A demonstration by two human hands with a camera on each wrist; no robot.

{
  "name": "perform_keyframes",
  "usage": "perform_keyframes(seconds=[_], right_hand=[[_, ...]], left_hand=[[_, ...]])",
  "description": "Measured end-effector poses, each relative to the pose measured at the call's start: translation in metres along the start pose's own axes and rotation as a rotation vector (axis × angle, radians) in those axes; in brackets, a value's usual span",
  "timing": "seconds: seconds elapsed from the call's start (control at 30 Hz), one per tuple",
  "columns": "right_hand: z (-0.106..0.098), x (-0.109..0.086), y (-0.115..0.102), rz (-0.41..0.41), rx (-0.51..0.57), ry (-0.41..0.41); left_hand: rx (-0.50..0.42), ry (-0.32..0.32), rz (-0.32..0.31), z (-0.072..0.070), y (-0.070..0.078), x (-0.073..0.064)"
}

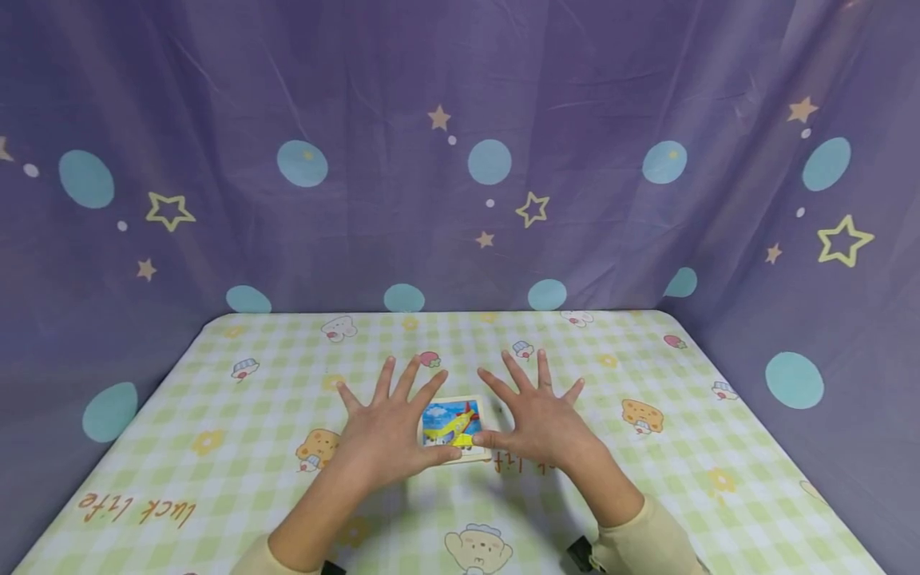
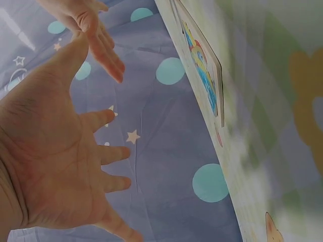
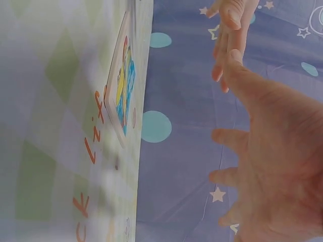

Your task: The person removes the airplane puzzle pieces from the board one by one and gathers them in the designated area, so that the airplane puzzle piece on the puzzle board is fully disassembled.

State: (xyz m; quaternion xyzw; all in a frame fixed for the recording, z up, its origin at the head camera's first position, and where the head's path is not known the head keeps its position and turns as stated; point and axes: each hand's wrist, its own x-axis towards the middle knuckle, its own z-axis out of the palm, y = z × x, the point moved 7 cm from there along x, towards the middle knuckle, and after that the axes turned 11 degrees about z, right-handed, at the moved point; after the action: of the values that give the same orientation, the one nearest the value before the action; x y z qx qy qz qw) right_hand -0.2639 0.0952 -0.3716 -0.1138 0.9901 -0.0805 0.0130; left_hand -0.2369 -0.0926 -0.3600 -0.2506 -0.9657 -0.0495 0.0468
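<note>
"How do we hold our left hand and right hand?"
"We spread the fingers wide on both, above the checked tablecloth."
"And where do we see the airplane picture?"
"Flat on the tablecloth, between and below our hands."

Two hands, one airplane picture board

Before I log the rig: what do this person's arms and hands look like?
Left hand and right hand: no gloves. Left sleeve and right sleeve: pale cream, ending on the forearms. A small black part by each sleeve; purpose unclear.
</note>
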Motion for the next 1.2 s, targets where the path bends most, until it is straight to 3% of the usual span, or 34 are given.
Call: perform_keyframes(seconds=[0.4, 0.63, 0.87, 1.2], right_hand=[[0.01, 0.003, -0.001, -0.025, 0.058, -0.068], [0.026, 0.01, -0.009, -0.058, 0.081, -0.106], [0.041, 0.018, -0.012, -0.038, 0.014, -0.087], [0.058, 0.033, -0.016, -0.017, -0.005, -0.1]], left_hand=[[-0.069, -0.052, -0.007, 0.013, -0.009, 0.006], [-0.05, -0.095, -0.042, 0.028, -0.019, 0.009], [-0.044, -0.13, -0.057, 0.036, -0.021, 0.012], [-0.083, -0.119, -0.083, 0.045, -0.024, 0.014]])
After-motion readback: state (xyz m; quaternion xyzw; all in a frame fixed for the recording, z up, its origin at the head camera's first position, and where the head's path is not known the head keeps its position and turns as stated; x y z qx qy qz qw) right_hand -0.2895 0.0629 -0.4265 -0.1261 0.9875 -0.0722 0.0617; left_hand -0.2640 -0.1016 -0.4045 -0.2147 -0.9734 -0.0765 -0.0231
